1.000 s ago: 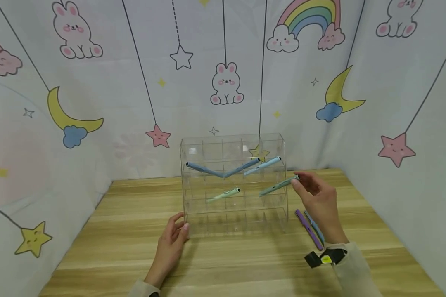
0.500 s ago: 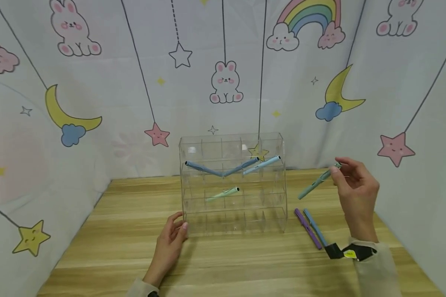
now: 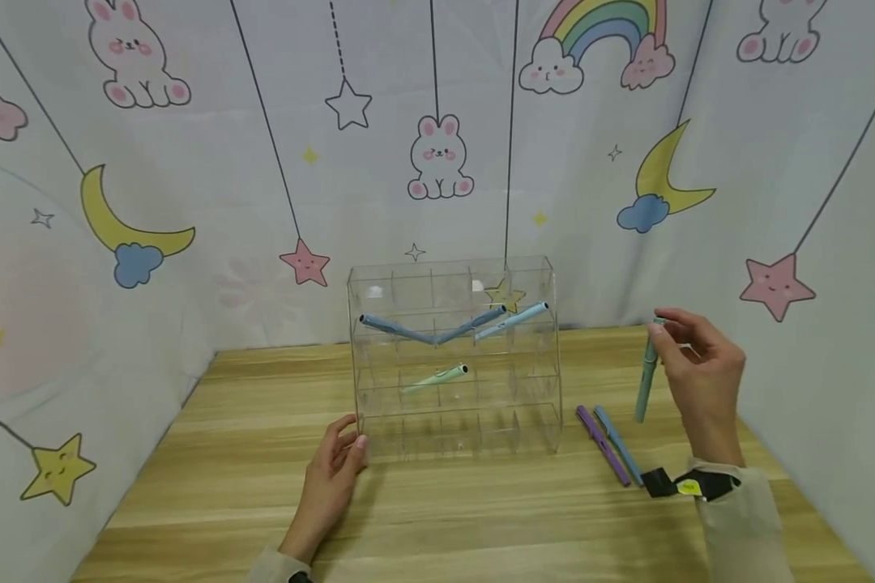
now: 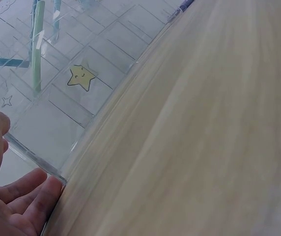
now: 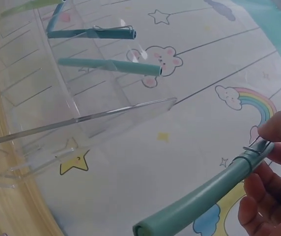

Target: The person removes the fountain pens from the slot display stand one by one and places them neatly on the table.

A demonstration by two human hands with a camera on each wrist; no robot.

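Note:
My right hand [image 3: 703, 364] pinches a muted-green pen [image 3: 647, 380] by its capped end, right of the rack and above the table. The pen hangs nearly upright; its wire clip shows in the right wrist view. My left hand [image 3: 335, 478] holds the lower left edge of a clear acrylic rack [image 3: 455, 417], with thumb and fingers on either side of that edge in the left wrist view. Two dark blue pens [image 3: 397, 329] slant into a V in the rack's upper part, and a light blue pen [image 3: 512, 321] leans beside them. Lower down lies a pale green pen [image 3: 435, 379].
On the wooden table [image 3: 452, 518], right of the rack, a purple pen [image 3: 602, 445] and a blue pen [image 3: 618, 444] lie side by side. A white cloth [image 3: 379, 202] printed with rabbits, stars and moons hangs behind and along both sides.
My right hand has drawn the muted-green pen rightward away from the rack, and the pen has swung from slanted to nearly upright. The left hand stays at the rack's corner.

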